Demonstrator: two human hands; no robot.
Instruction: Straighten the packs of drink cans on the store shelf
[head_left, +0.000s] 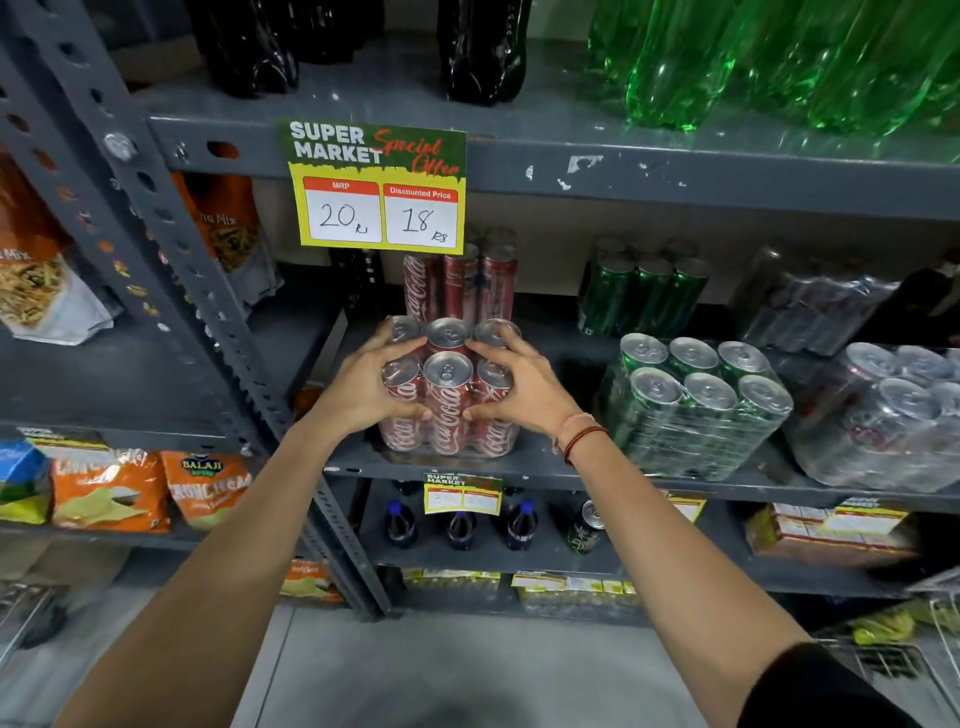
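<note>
Got both hands clamped on the shrink-wrapped six-pack of red cola cans (449, 387) at the front edge of the grey metal shelf (519, 475): left hand (363, 387) gripping its left side, right hand (519, 387) its right. A green can pack (693, 405) sits just beside it.

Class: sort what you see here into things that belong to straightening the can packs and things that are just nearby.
Job: red pack, left hand, right hand, green pack, silver pack.

Nearby: price sign, snack bags, green bottles.
</note>
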